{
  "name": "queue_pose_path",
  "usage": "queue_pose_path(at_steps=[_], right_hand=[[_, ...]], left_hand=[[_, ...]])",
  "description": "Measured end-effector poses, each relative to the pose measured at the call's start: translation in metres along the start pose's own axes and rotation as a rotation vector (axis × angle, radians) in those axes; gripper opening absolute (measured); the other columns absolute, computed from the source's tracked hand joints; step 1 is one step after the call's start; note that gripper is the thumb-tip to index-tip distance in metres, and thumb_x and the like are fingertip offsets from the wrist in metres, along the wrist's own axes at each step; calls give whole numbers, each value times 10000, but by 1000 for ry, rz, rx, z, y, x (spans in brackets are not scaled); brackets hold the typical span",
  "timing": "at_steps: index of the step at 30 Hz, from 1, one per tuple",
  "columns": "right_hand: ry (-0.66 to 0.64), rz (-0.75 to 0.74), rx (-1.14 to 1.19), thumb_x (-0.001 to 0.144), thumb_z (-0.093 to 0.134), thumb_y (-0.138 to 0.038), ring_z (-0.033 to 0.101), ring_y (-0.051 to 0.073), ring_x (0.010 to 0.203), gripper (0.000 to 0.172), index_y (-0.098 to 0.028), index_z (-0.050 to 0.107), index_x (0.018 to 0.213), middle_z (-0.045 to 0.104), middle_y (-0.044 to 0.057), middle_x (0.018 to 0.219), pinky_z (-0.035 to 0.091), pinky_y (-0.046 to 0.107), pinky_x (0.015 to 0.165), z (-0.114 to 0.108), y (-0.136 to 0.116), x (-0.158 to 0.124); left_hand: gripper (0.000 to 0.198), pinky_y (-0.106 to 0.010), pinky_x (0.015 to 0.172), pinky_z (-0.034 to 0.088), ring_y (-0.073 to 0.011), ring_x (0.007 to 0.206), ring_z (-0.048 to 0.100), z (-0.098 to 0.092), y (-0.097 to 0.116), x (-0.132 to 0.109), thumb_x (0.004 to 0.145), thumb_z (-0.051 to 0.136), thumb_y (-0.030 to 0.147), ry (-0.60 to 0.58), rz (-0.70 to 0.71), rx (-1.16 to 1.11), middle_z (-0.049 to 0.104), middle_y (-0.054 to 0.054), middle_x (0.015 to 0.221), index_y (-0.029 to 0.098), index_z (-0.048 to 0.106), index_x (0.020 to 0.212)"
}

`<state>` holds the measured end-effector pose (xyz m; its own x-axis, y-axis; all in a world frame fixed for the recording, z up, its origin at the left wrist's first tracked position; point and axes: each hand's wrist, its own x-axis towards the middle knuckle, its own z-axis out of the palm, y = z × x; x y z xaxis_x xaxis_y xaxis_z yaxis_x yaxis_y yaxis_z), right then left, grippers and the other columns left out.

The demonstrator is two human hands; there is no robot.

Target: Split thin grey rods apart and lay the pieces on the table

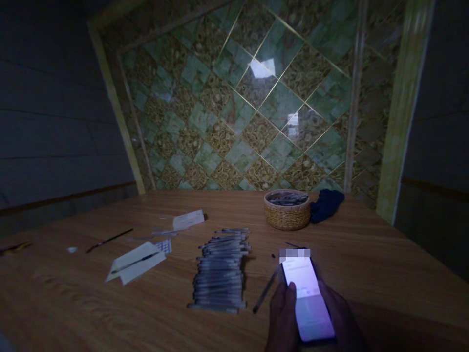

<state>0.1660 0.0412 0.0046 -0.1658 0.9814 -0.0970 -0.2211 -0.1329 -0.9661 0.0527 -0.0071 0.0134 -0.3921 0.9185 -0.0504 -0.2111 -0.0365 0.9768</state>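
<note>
A lit phone (pixel 309 298) is held between both hands at the lower right, above the wooden table (pixel 157 313). My left hand (pixel 281 318) grips its left edge, with the thumb over the screen's side. My right hand (pixel 339 313) is closed around the right edge, dark and partly in shadow. A single pen (pixel 266 291) lies on the table just left of the phone. Further left, many pens (pixel 220 276) lie side by side in a long stack.
At the back right stands a woven basket (pixel 287 217) full of pens, beside a dark blue cloth (pixel 327 204). White papers (pixel 137 264) with a pen on top lie at the left. Behind them are a white card (pixel 188 220) and a thin dark stick (pixel 110 240).
</note>
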Motion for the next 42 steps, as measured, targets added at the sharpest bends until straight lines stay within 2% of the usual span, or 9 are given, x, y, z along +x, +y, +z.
queue_pose_path(at_steps=[4,7,11,15,19,24,34,39,42], right_hand=[[-36,-57,43,519,618,-734,640,292,782,650,-160,707,811,714,96,817,502,357,698,0,-1,-3],[-32,-20,54,528,620,-726,639,311,803,638,-157,700,805,710,106,813,506,367,689,-1,6,1],[19,-16,35,470,639,-736,631,323,838,646,-177,697,787,706,110,820,508,359,690,-1,12,5],[-24,-10,37,478,615,-751,635,318,800,684,-163,696,817,700,113,804,509,366,668,-1,10,2],[-53,10,57,520,593,-747,638,324,776,662,-163,700,811,695,115,775,506,380,646,-1,8,1],[2,-34,15,503,579,-775,635,306,768,657,-176,704,740,703,109,774,496,370,678,-1,8,3],[-47,-23,50,475,597,-779,641,277,738,707,-148,710,772,710,101,775,494,344,651,0,-7,-7],[-50,-53,94,502,636,-730,644,270,740,670,-149,703,828,713,87,791,494,331,658,0,-3,-8],[-66,-1,103,539,617,-724,646,271,701,668,-138,691,851,711,91,764,491,337,629,0,1,-5]], left_hand=[[637,-369,873,434,-295,1049,553,-1,-3,3,680,567,600,-21,-12,60,623,-147,1133,109,607,1085],[628,-361,846,451,-285,988,584,-1,-2,4,687,556,604,-68,27,21,647,-145,1077,106,614,1065],[630,-366,889,428,-293,1041,559,-1,-7,6,667,596,582,-13,-11,17,638,-146,1104,108,612,1080],[645,-371,943,394,-304,1125,508,-2,-13,7,675,591,577,21,-33,-5,602,-147,1175,108,595,1117],[645,-379,913,419,-302,1078,544,0,-9,4,690,577,575,-14,-3,-13,602,-152,1176,111,583,1137],[624,-390,874,446,-299,1008,581,0,-4,3,677,586,585,-59,19,-4,644,-152,1098,112,616,1083],[641,-376,907,428,-292,1080,545,-1,-9,3,697,582,567,-15,13,-7,600,-147,1183,121,573,1157],[633,-367,923,417,-293,1079,547,0,-6,2,680,600,563,-8,27,1,607,-141,1177,122,595,1135],[625,-358,935,412,-291,1102,533,1,-4,1,675,612,553,-11,46,-29,600,-135,1192,128,599,1134]])
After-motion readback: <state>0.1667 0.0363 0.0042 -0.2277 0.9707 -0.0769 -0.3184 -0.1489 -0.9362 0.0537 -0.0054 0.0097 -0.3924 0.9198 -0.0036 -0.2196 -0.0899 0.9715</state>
